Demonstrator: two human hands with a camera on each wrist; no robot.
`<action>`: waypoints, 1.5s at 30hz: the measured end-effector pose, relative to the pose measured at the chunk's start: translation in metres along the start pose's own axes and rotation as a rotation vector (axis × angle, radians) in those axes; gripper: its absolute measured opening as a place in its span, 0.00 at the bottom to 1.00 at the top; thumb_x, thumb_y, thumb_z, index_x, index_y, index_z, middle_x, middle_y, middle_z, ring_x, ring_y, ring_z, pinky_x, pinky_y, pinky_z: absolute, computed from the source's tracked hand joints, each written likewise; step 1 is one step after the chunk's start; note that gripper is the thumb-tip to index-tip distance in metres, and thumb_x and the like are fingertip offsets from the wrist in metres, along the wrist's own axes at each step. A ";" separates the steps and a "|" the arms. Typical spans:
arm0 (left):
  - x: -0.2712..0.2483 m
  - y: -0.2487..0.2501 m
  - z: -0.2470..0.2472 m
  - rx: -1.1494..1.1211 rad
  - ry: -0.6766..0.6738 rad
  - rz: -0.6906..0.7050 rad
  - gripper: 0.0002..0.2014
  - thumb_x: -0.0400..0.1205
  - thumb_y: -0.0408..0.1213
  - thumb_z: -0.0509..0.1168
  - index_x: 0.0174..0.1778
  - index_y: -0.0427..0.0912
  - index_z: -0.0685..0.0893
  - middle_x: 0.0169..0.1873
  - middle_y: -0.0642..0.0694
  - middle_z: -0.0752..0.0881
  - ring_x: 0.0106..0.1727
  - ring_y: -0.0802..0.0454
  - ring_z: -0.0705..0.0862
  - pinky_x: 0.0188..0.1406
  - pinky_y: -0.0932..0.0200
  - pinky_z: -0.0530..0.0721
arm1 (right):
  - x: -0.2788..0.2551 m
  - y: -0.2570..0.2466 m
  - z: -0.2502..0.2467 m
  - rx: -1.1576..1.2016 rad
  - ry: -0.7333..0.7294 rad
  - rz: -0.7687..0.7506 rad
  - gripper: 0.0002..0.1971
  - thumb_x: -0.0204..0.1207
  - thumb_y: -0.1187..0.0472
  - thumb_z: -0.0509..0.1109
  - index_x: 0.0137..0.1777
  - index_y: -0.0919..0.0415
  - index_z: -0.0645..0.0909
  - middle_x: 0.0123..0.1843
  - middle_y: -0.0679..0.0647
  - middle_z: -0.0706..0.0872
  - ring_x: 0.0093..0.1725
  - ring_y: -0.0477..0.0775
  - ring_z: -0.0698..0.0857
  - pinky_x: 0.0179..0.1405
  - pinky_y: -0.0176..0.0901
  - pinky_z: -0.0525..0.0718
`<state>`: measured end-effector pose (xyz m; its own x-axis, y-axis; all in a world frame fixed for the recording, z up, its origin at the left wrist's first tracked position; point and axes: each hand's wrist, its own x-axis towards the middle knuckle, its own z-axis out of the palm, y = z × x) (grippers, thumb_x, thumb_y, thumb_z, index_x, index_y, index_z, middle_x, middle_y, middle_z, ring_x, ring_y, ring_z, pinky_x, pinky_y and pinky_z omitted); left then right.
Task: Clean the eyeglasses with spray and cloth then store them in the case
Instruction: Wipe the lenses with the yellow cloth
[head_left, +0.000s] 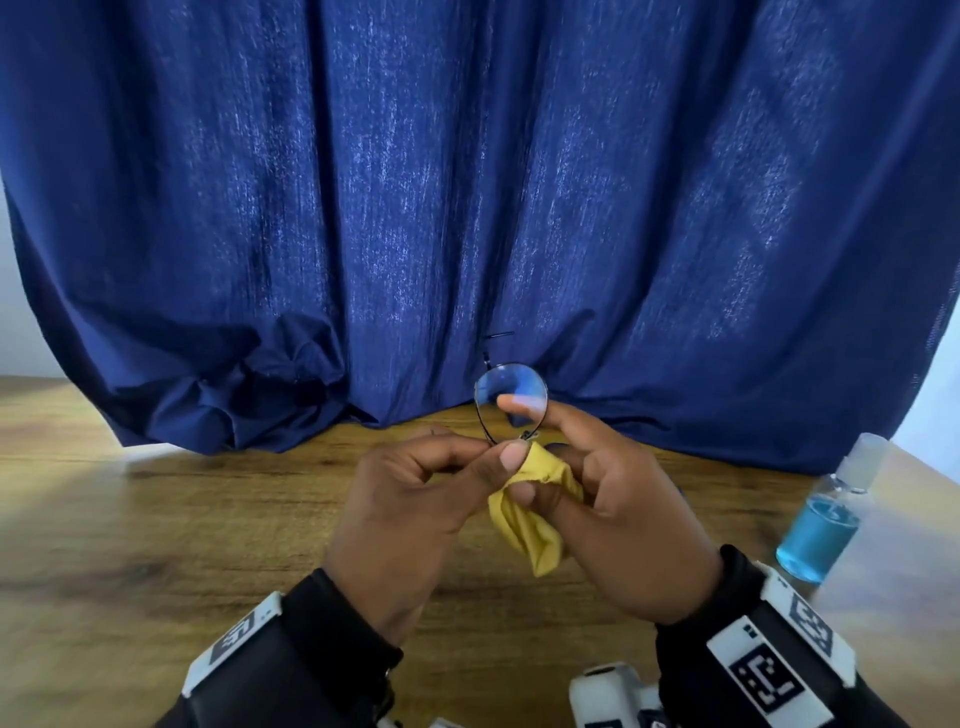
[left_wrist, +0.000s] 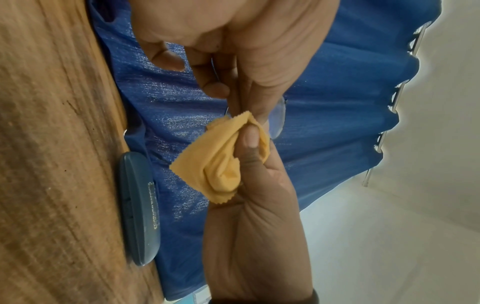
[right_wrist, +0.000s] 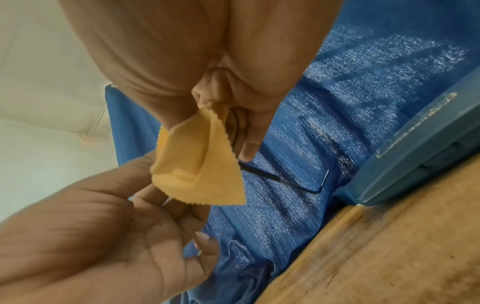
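Note:
I hold thin-rimmed eyeglasses (head_left: 511, 387) upright above the wooden table (head_left: 156, 519), one lens showing near the curtain's hem. My left hand (head_left: 496, 451) pinches the frame at that lens's lower rim with thumb and forefinger. My right hand (head_left: 540, 460) grips a bunched yellow cloth (head_left: 535, 525) low on the glasses, thumb pressed on it, forefinger behind the visible lens. In the left wrist view the cloth (left_wrist: 207, 164) sits under the right thumb beside a lens (left_wrist: 276, 121). In the right wrist view a temple arm (right_wrist: 285, 182) sticks out past the cloth (right_wrist: 197, 164).
A clear spray bottle (head_left: 823, 530) of blue liquid stands at the table's right edge. A closed blue glasses case (left_wrist: 140, 207) lies against the blue curtain (head_left: 467, 208) at the back of the table; the head view does not show it.

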<state>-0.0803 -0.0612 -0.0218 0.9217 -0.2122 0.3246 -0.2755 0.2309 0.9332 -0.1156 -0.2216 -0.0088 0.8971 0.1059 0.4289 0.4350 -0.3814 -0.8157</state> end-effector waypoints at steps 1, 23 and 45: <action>0.000 0.001 -0.001 -0.004 0.001 -0.003 0.05 0.73 0.38 0.78 0.38 0.41 0.97 0.35 0.47 0.90 0.41 0.55 0.88 0.44 0.67 0.88 | 0.000 -0.001 0.000 0.014 -0.007 0.000 0.25 0.80 0.64 0.73 0.74 0.42 0.76 0.44 0.47 0.94 0.45 0.42 0.92 0.46 0.36 0.87; 0.003 0.007 -0.003 -0.156 0.085 -0.109 0.11 0.72 0.42 0.74 0.44 0.39 0.94 0.42 0.49 0.97 0.40 0.69 0.91 0.34 0.77 0.81 | 0.002 0.003 -0.004 0.042 -0.014 0.081 0.35 0.69 0.67 0.83 0.73 0.41 0.76 0.42 0.54 0.94 0.43 0.55 0.93 0.51 0.53 0.92; 0.008 0.010 -0.015 0.453 -0.054 0.320 0.11 0.67 0.53 0.77 0.38 0.50 0.96 0.32 0.56 0.84 0.36 0.61 0.84 0.37 0.75 0.78 | 0.003 0.017 -0.012 0.701 -0.011 0.316 0.24 0.60 0.73 0.76 0.58 0.63 0.87 0.49 0.63 0.92 0.47 0.54 0.91 0.53 0.45 0.89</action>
<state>-0.0718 -0.0459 -0.0125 0.7610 -0.2498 0.5987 -0.6399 -0.1373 0.7561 -0.1061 -0.2383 -0.0164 0.9860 0.0990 0.1340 0.1021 0.2762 -0.9557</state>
